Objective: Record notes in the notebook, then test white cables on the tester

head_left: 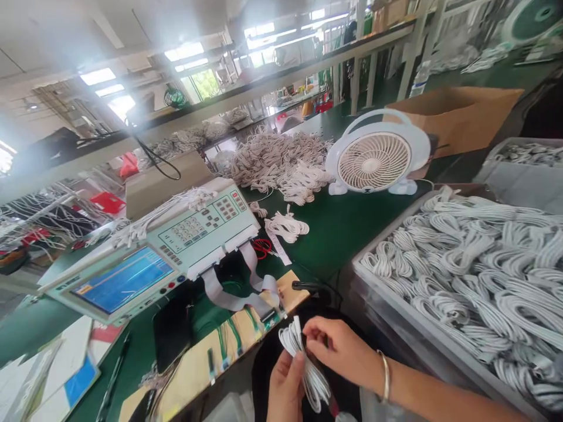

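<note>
My left hand (288,384) is closed around a coiled bundle of white cable (313,381), low in the middle of the view. The bundle stands tilted, its loops showing above and below my fingers. Just right of its upper end is my right hand (336,349), fingers curled and thumb bent inward. Whether a cable end or tie lies between those fingertips is hidden. Behind both hands, a wooden board (240,331) carries small green circuit boards and wires. A grey ribbon cable (233,302) links it to a tester (176,252) with a lit screen.
At right, a plastic bin (365,272) holds many coiled white cables. Further back stand a white fan (373,161), a cardboard box (475,114) and a cable heap (281,161). A loose bundle (288,225) lies on the green table (338,234). A black phone (172,328) lies left.
</note>
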The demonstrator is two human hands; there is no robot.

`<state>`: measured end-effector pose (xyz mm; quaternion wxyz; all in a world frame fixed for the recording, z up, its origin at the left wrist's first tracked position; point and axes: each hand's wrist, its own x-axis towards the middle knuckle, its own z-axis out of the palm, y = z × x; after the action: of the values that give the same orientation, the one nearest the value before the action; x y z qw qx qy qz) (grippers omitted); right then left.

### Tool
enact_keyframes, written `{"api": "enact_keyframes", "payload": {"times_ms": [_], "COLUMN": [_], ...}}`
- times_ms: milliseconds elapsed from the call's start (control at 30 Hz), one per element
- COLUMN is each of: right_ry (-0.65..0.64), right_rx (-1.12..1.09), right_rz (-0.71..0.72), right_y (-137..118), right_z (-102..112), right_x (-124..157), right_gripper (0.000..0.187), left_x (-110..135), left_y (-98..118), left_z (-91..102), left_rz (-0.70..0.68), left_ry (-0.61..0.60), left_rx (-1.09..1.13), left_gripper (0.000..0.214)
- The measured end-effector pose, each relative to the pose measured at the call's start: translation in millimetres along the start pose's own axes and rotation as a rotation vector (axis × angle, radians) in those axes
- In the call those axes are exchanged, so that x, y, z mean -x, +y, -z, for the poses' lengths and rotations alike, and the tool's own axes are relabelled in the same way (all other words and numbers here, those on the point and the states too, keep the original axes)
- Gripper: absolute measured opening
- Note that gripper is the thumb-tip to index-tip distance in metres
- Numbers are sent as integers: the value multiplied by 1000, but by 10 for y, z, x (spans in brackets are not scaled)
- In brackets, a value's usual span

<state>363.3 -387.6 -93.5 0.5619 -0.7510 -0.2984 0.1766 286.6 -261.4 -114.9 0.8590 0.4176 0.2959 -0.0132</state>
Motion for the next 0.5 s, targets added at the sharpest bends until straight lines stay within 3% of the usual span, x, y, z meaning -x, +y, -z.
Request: {"api": "enact_keyframes", "payload": {"times_ms": [67,267,367,433,500], "right_ry": [-19,43,13,-6,-25], "right_rx": [-169,-364,-399,-375,-347], "right_rz": [-171,-315,-332,-306,-263], "right_y": [57,201,190,171,162], "right_z": [-38,-131,-113,-99,-94], "right_x": [-104,-266,-292,-300,-312], "right_gripper": [15,15,23,27,28], "left_x": [-24,-44,-11,16,36], "left_y": [-54,-231,-271,-262,-229], "left_z": [10,-61,-149,-189,-192], "left_rz": [-71,-316,-433,-423,-403], "left_ry": [7,284,360,318,201], "left_rx": [-54,-131,-185,-173,-126], "left_gripper": [35,52,57,62,66]}}
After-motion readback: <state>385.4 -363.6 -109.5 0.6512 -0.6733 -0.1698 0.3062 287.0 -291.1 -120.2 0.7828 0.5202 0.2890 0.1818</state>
